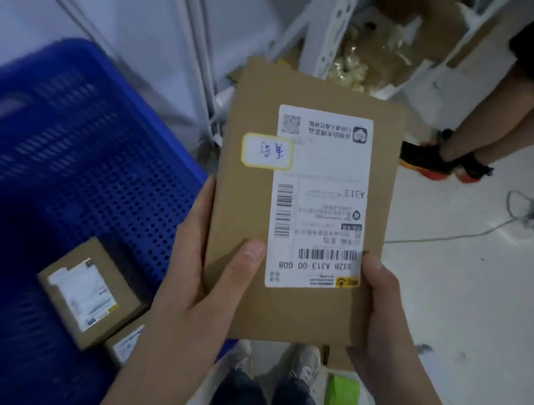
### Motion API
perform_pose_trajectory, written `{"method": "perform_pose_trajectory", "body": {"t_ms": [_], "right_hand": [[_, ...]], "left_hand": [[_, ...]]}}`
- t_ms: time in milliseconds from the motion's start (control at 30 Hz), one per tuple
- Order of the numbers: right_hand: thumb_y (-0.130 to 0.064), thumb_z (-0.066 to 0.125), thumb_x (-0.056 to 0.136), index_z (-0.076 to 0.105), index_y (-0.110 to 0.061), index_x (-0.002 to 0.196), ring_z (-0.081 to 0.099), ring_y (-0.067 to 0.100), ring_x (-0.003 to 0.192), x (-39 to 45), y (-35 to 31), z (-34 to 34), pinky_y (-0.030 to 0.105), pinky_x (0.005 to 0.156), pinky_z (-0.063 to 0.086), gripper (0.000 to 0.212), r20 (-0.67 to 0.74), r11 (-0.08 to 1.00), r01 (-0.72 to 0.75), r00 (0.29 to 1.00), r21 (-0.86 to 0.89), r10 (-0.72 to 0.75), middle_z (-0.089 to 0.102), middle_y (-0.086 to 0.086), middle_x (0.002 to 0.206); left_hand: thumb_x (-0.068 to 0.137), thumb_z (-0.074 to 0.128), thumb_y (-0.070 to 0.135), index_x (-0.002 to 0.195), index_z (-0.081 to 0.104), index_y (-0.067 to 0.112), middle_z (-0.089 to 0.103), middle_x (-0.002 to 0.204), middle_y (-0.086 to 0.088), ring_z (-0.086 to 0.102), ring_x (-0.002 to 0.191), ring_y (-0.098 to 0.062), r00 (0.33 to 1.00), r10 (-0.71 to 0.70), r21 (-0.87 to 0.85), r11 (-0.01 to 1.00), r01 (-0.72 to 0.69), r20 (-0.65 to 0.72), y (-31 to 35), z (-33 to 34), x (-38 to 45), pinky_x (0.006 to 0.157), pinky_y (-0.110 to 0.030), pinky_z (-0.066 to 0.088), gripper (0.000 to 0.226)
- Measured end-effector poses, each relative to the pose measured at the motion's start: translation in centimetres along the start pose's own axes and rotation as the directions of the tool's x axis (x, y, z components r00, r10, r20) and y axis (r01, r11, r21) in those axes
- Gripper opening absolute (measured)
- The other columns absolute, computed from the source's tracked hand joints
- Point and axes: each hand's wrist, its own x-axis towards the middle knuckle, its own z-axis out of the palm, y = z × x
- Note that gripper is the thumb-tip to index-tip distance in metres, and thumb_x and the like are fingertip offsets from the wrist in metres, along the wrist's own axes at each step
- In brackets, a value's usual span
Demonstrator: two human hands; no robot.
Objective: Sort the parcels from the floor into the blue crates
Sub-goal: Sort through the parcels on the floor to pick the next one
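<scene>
Flat brown parcel (302,204) held up in both hands over the floor, label side up, print reads upside down from here. Left hand (207,270) clamps the lower left edge: thumb on top beside the shipping label (319,198), fingers wrapped up along the side edge. Right hand (377,305) clamps the lower right corner, thumb tip on the label's bottom barcode, fingers hidden underneath. Small yellow-rimmed sticker (267,150) overlaps the label's left edge.

Blue crate (87,151) sits left of the parcel, perforated wall just beside the left hand, near rim roughly level with the parcel's left edge. Inside the crate: one small boxed parcel (90,292) lying flat, a second one (125,343) partly under the left forearm. Rest of the crate floor looks open, but that side is blurred.

Right side: pale floor (454,287) with a grey cable (460,235) across it, and another person's leg and shoe (439,161) just beyond the parcel's right edge. White shelving frame (328,30) beyond the top edge. Own shoes (304,363) directly below, green bag (343,398) beside them
</scene>
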Motion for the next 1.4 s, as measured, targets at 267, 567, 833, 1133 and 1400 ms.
{"method": "perform_pose_trajectory", "body": {"t_ms": [267, 567, 833, 1133, 1400], "right_hand": [[-0.08, 0.049, 0.068, 0.043, -0.055, 0.13, 0.056, 0.002, 0.117, 3.1, 3.3, 13.2, 0.039, 0.103, 0.042, 0.068, 0.315, 0.884, 0.028, 0.939, -0.467, 0.137, 0.06, -0.025, 0.125], [-0.049, 0.044, 0.093, 0.029, -0.043, 0.14, 0.05, -0.008, 0.096, 8.1, 14.9, 22.8, 0.017, 0.079, 0.044, 0.05, 0.4, 0.694, 0.062, 0.852, -0.718, 0.338, 0.051, -0.019, 0.123], [-0.047, 0.036, 0.097, 0.018, -0.031, 0.148, 0.041, 0.007, 0.123, 9.4, 21.7, 25.7, 0.026, 0.104, 0.035, 0.057, 0.372, 0.581, 0.118, 0.863, -0.805, 0.341, 0.038, -0.01, 0.147], [-0.024, 0.034, 0.102, 0.027, -0.011, 0.142, 0.049, -0.013, 0.107, 12.0, 25.8, 26.3, -0.001, 0.088, 0.04, 0.043, 0.475, 0.561, 0.3, 0.858, -0.771, 0.194, 0.049, -0.01, 0.126], [-0.041, 0.03, 0.098, 0.023, -0.025, 0.137, 0.052, -0.011, 0.109, 13.3, 25.7, 25.3, 0.019, 0.096, 0.044, 0.042, 0.542, 0.501, 0.36, 0.791, -0.787, 0.283, 0.048, -0.024, 0.123]], "left_hand": [[0.079, 0.053, 0.042, 0.137, 0.03, 0.053, 0.053, 0.122, 0.033, 0.052, 0.098, 0.023, 0.959, -0.104, -0.215, 0.976, 0.046, -0.265, -4.8, -13.2, -0.3, 0.063, 0.002, 0.046, 0.063], [0.097, 0.046, 0.025, 0.144, 0.022, 0.025, 0.039, 0.137, 0.008, 0.045, 0.112, -0.005, 0.851, -0.23, -0.096, 0.973, 0.21, -0.472, -16.5, -21.5, 1.5, 0.092, -0.023, 0.04, 0.053], [0.098, 0.04, 0.011, 0.15, 0.003, 0.011, 0.022, 0.15, -0.008, 0.038, 0.128, -0.021, 0.77, -0.203, 0.158, 0.917, 0.365, -0.606, -22.0, -23.1, 3.4, 0.09, -0.023, 0.033, 0.064], [0.069, 0.069, -0.007, 0.134, 0.045, -0.007, 0.04, 0.143, -0.028, 0.038, 0.134, -0.041, 0.785, 0.072, 0.616, 0.665, 0.423, -0.616, -25.5, -21.1, 5.5, 0.106, -0.048, 0.026, 0.069], [0.094, 0.028, 0.045, 0.144, 0.026, -0.003, 0.024, 0.151, -0.026, 0.016, 0.141, -0.034, 0.849, 0.073, 0.756, 0.499, 0.424, -0.524, -27.0, -20.1, 6.0, 0.117, -0.04, 0.002, 0.069]]}}
